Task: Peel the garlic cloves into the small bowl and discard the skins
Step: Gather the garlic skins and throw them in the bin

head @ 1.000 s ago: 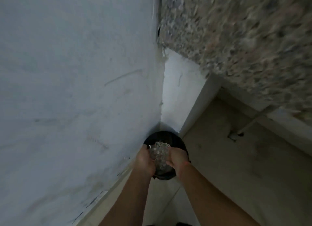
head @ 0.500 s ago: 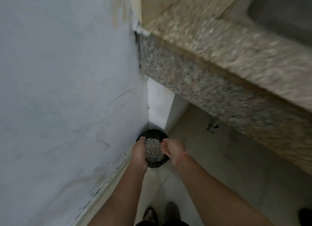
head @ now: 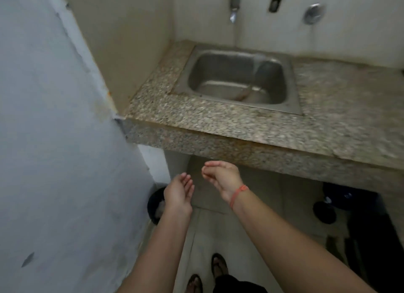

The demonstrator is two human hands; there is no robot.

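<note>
My left hand (head: 179,191) and my right hand (head: 222,176) are raised side by side below the front edge of the granite counter (head: 218,122). Both are empty, palms facing each other, fingers loosely apart. An orange band circles my right wrist. A black bin (head: 155,202) stands on the floor in the corner by the blue wall, mostly hidden behind my left wrist; pale scraps show inside it. No garlic cloves and no small bowl are in view.
A steel sink (head: 238,78) is set in the counter, with a wall tap (head: 234,5) above it. The blue wall (head: 54,139) closes the left side. Dark objects (head: 349,205) sit under the counter at right. My sandalled feet (head: 207,273) stand on pale floor tiles.
My hands have lifted away from the bin and let go of the crumpled skins they held over it. The view has tilted up from the floor to the counter and sink.
</note>
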